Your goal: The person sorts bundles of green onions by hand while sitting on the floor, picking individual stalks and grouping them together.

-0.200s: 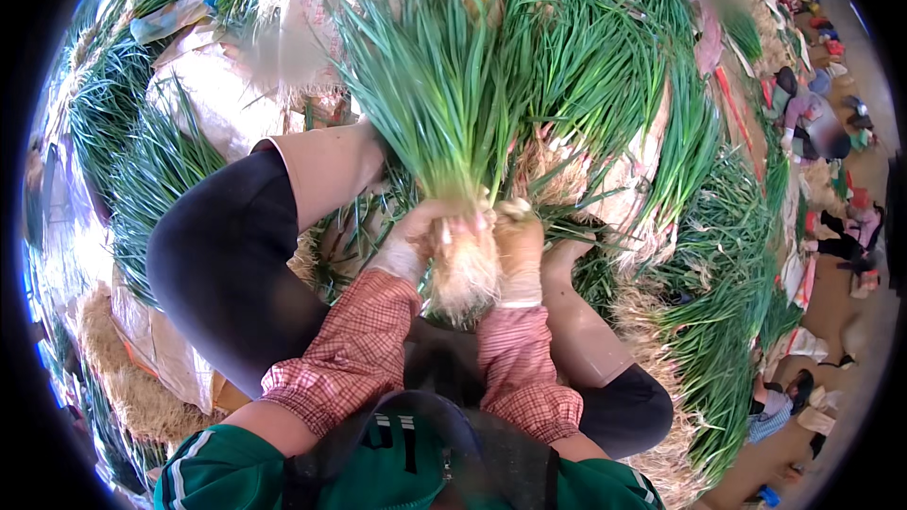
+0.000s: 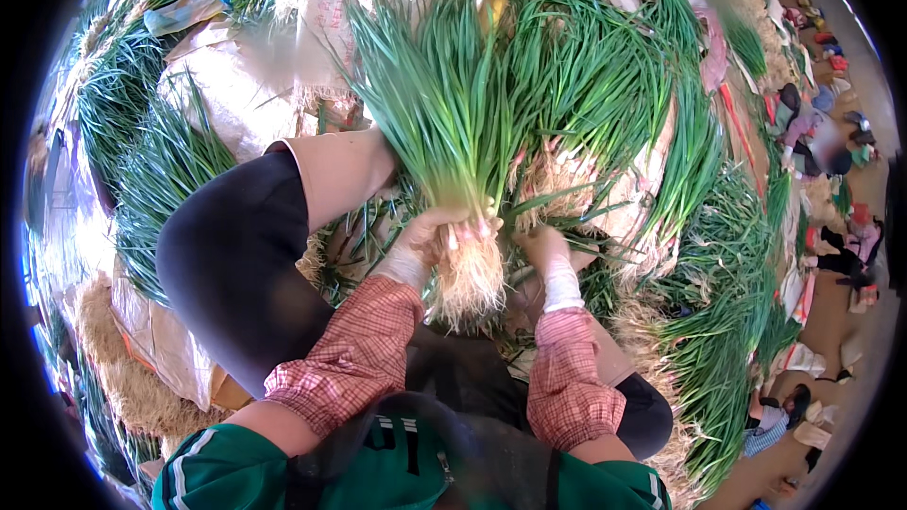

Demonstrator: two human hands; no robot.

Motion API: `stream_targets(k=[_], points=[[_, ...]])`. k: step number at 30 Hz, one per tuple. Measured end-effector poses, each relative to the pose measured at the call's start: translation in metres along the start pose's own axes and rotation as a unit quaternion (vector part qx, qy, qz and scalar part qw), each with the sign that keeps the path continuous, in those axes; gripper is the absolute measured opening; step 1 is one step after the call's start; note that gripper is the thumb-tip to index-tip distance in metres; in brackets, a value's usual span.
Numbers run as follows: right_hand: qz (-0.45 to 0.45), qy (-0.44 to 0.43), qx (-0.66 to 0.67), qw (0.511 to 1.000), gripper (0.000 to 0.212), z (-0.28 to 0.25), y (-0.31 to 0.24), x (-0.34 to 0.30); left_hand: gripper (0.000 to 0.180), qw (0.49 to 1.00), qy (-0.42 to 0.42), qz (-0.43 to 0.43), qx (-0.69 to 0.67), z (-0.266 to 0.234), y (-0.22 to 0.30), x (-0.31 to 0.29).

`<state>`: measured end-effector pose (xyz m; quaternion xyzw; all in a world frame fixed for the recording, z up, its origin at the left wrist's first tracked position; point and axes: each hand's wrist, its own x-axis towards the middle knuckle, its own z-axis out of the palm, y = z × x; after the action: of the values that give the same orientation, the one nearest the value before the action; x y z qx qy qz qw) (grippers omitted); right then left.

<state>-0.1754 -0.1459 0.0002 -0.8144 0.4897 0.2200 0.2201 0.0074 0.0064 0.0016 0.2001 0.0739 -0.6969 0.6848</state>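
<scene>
Bright, even daylight; soft shadows fall beneath the hands, and beyond them the fisheye rim bends, darkens and blurs.

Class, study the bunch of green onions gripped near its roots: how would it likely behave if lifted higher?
The green onion bunch would probably flop outward, since its long thin leaves already fan apart. It looks light for its size. The left hand grips above the pale stringy roots, so loose stalks might slip out.

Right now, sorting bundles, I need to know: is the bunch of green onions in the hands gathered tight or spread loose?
Gathered: the left hand clasps the green onion bunch above its roots, leaves fanning upward.
</scene>
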Motion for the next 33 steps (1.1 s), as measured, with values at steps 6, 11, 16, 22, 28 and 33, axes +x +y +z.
stream_targets(k=[6, 11, 16, 22, 28, 33], points=[[-0.128, 0.252, 0.085, 0.955, 0.024, -0.063, -0.089, 0.019, 0.039, 0.995, -0.054, -0.043, 0.072, 0.016, 0.006, -0.003], [-0.151, 0.306, 0.422, 0.84, 0.021, -0.044, -0.102, 0.015, 0.034, 0.995, -0.034, -0.081, 0.05, 0.008, 0.002, -0.002], [-0.062, 0.253, 0.503, 0.824, 0.014, -0.068, -0.096, -0.046, 0.039, 0.997, -0.051, -0.049, -0.009, 0.062, 0.016, -0.033], [-0.006, 0.15, 0.705, 0.693, 0.023, -0.055, 0.006, -0.058, 0.04, 0.975, -0.148, -0.027, -0.163, 0.044, 0.001, -0.012], [-0.135, 0.209, 0.5, 0.829, 0.032, -0.074, -0.031, -0.111, 0.033, 0.979, -0.136, -0.005, -0.152, 0.044, -0.005, -0.013], [-0.384, 0.194, 0.168, 0.887, 0.077, -0.099, -0.115, -0.126, 0.034, 0.994, 0.03, 0.096, -0.032, 0.029, -0.013, -0.004]])
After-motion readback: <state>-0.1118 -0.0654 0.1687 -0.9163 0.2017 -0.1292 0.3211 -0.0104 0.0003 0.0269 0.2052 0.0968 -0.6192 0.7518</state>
